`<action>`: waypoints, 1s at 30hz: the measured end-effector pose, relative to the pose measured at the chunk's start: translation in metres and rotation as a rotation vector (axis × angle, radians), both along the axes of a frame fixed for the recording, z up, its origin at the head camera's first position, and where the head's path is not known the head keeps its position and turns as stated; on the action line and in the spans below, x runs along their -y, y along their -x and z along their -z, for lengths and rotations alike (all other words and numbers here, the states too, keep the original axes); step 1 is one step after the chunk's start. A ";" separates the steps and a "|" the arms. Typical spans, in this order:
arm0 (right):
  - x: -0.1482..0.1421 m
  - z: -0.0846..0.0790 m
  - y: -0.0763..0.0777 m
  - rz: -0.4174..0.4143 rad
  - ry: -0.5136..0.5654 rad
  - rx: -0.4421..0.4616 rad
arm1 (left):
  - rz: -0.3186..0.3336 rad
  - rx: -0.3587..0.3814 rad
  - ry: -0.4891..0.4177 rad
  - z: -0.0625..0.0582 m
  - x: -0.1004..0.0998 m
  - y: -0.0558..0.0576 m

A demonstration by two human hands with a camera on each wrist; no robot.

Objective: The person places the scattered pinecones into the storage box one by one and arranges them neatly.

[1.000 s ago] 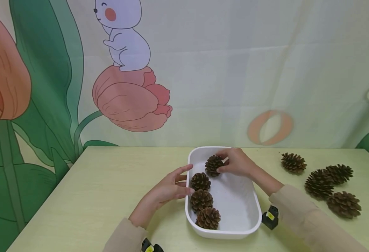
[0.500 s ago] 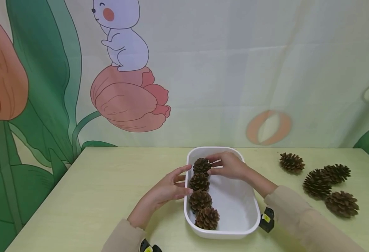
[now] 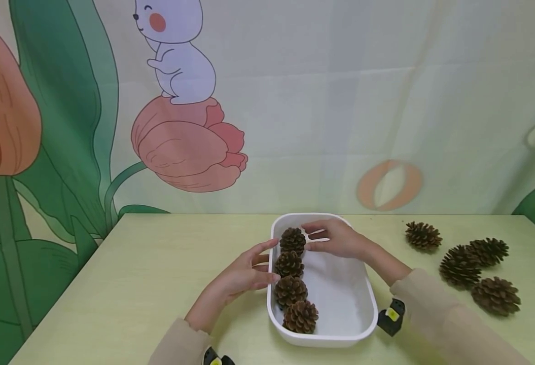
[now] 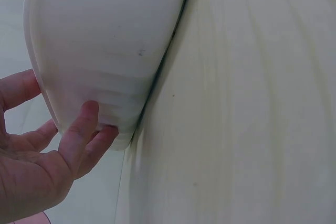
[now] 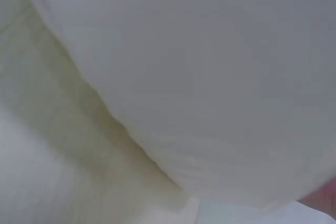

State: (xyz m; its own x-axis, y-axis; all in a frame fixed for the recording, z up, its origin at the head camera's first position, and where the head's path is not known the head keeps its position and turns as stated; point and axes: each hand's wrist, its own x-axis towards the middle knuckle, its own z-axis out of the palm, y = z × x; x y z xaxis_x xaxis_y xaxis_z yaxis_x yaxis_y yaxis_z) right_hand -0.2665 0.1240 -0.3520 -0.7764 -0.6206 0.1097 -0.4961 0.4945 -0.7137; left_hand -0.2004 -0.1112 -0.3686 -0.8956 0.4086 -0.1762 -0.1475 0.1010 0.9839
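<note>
A white plastic tub (image 3: 340,294) stands on the table with a row of pine cones along its left wall. My left hand (image 3: 243,271) grips the tub's left side. In the left wrist view, some fingers (image 4: 79,135) press the outer wall while others reach over the rim. The farthest pine cone (image 3: 292,241) sits at the row's back end, beside another pine cone (image 3: 289,264). Over the tub, my right hand (image 3: 337,238) holds nothing, its fingers spread slightly apart just right of the farthest cone. Only the tub's outer wall (image 5: 199,87) fills most of the right wrist view.
To the right of the tub, several loose pine cones (image 3: 461,266) lie on the pale yellow table (image 3: 157,284). A single pine cone (image 3: 423,236) lies a little apart from them, towards the back. Behind the table hangs a printed cloth (image 3: 294,126).
My right hand moved the farthest pine cone left to the end of the row. It has since let go and drawn back slightly right. The left hand stays on the tub.
</note>
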 end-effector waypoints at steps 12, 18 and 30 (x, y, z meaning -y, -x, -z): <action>-0.042 -0.025 -0.017 0.038 0.082 0.079 | -0.006 -0.005 -0.014 0.000 0.001 -0.001; -0.065 -0.027 -0.033 0.066 0.082 0.074 | -0.001 -0.007 -0.012 0.000 0.003 -0.001; -0.111 -0.027 -0.066 0.153 0.085 0.064 | 0.005 -0.002 -0.022 -0.001 0.001 0.000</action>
State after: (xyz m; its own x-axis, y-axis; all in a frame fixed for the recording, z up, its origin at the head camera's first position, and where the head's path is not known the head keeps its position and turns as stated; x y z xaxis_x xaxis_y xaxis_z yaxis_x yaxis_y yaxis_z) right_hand -0.2001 0.2355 -0.3255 -0.8682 -0.4852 0.1041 -0.3717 0.4970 -0.7841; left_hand -0.1999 -0.1118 -0.3679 -0.8937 0.4169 -0.1656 -0.1452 0.0804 0.9861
